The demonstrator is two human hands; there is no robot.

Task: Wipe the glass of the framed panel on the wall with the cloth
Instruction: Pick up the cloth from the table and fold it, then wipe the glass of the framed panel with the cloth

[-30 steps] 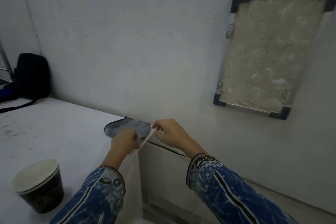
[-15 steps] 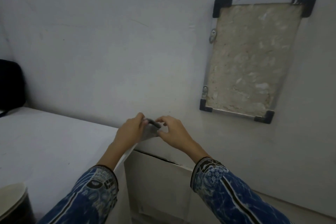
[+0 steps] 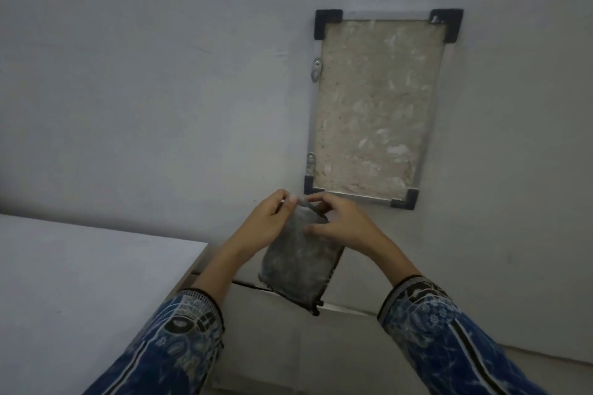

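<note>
Two hands meet at the top edge of a grey cloth (image 3: 296,261), held up in front of the wall. The left hand (image 3: 268,223) pinches the upper corner between thumb and fingers, and the right hand (image 3: 341,223) grips the same top edge from the other side, fingers curled over the fabric. The cloth hangs down flat from them, roughly rectangular, mottled dark grey with paler streaks and a dark stitched border; a small tag or loop at its lower corner is too blurred to make out. Both forearms wear blue patterned sleeves (image 3: 449,337), cut off by the bottom edge. At about one o'clock from the hands, close above them, the framed panel (image 3: 373,106) hangs on the wall (image 3: 160,74), tilted slightly, with black corner pieces and a thin metal rim. Its glass looks dusty and blotched beige with whitish smears. At eight o'clock, a white table (image 3: 80,282) runs out of view.
</note>
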